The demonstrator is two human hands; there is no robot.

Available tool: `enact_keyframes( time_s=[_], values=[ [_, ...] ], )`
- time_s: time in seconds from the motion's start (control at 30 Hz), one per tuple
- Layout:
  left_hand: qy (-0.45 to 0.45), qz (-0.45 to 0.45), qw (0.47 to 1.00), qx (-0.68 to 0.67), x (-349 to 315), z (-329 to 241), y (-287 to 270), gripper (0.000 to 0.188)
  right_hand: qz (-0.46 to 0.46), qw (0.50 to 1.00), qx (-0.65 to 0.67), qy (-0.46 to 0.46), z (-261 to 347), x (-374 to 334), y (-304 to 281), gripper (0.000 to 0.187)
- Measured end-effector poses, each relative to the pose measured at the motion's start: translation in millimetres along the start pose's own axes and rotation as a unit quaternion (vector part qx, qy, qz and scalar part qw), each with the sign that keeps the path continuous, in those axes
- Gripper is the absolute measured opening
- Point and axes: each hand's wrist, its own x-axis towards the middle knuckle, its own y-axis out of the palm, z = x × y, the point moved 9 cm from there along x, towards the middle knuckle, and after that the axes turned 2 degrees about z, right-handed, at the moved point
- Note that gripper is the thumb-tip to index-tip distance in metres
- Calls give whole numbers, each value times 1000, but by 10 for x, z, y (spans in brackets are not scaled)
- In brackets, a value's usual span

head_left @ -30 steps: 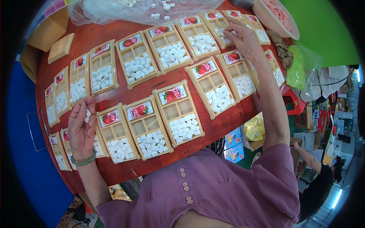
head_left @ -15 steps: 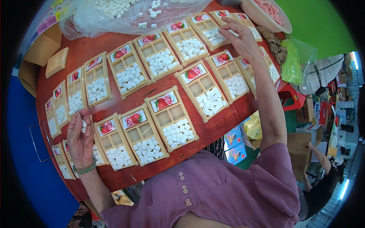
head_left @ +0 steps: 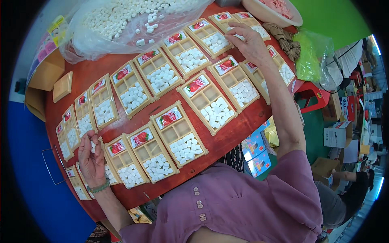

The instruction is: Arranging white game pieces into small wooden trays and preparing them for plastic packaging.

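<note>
My left hand (head_left: pixel 92 162), a beaded bracelet on its wrist, is curled palm up around small white marshmallow-like pieces (head_left: pixel 93 147). It hovers over the near left trays. At the far right my right hand (head_left: pixel 252 45) reaches over a beige compartment tray (head_left: pixel 239 24), its thumb and forefinger bent together at the white pieces there. Whether anything is between those fingertips is hidden. Several such trays stand in two rows, each with a strawberry-printed sachet (head_left: pixel 169 117) in the top compartment, small bare compartments in the middle and white pieces (head_left: pixel 186 148) in the large one.
A clear plastic bag (head_left: pixel 75 46) of loose white pieces lies along the far edge of the red table (head_left: pixel 162 107). A bowl (head_left: pixel 298 18) of pink pieces stands far right, near brown cloth (head_left: pixel 279 36). Stacked beige trays (head_left: pixel 63 87) sit left. Another person works lower right.
My right hand has lowered slightly, and its thumb and forefinger have come closer together over the tray. My left hand keeps its curl. The whole view has shifted a little.
</note>
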Motion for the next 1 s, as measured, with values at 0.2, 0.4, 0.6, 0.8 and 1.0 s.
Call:
enact_keyframes(
  time_s=[0.2, 0.4, 0.6, 0.8, 1.0],
  values=[
    [-10, 17, 1000, -6, 22, 19, -7, 27, -32, 992, -61, -104, 324, -95, -8, 12],
    [-8, 29, 999, 10, 1, 2, 13, 28, -5, 971, -208, -120, 502, -98, 232, 8],
    [-16, -7, 1000, -4, -8, 38, 104, 25, 13, 967, -228, -112, 448, -120, 268, 8],
    [-47, 51, 996, 57, -58, -10, 513, 26, 29, 975, -194, -107, 428, -101, 287, 10],
    [-116, 53, 986, 111, 83, 179, 1133, 31, -1, 978, -171, -122, 499, -162, 227, 15]
  ],
)
